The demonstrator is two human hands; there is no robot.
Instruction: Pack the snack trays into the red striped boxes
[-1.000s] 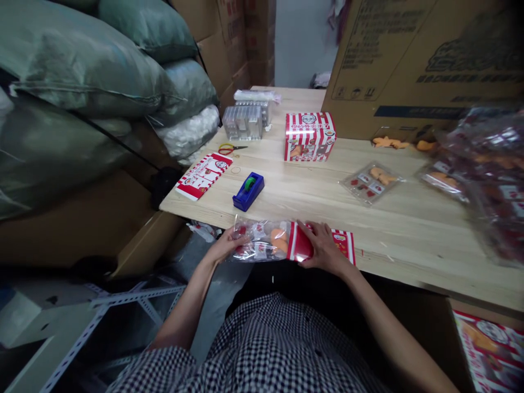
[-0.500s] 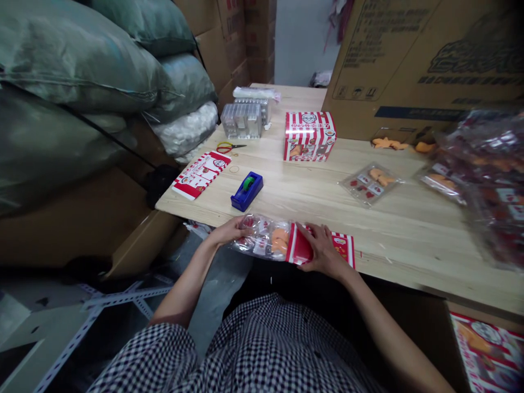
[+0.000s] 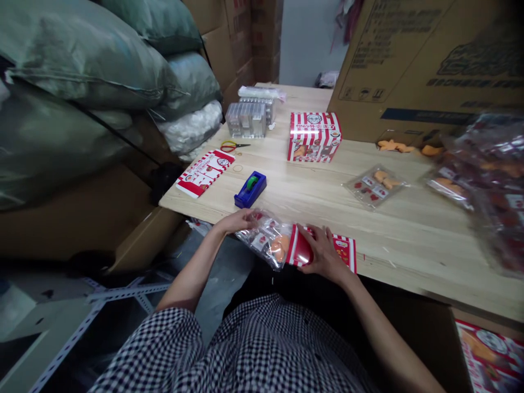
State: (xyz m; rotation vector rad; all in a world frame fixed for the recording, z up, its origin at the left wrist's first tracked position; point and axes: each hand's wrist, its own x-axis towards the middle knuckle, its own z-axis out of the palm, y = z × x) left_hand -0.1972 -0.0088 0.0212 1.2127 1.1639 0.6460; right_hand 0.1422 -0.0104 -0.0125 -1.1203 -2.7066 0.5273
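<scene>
At the table's front edge my left hand (image 3: 237, 221) grips a clear plastic pack (image 3: 266, 240) with orange and red pieces inside. My right hand (image 3: 323, 251) is closed round a red-and-white striped box (image 3: 301, 248), which lies on its side right beside the pack. The pack is tilted, its right end next to the box's left end. Just beyond my left hand stands a blue tape dispenser (image 3: 250, 189) with green tape. A flat red-and-white card (image 3: 206, 173) lies to its left, near yellow-and-red scissors (image 3: 229, 146).
An upright striped box (image 3: 314, 137) stands mid-table, with clear trays (image 3: 246, 120) behind left. Another pack (image 3: 375, 186) lies right, before heaped packs (image 3: 491, 185). A large carton (image 3: 426, 71) stands at the back. Big sacks (image 3: 90, 60) are piled left.
The clear pack has turned, its right end now lower and a little apart from the box. My left hand has moved slightly up and right. The view has shifted slightly.
</scene>
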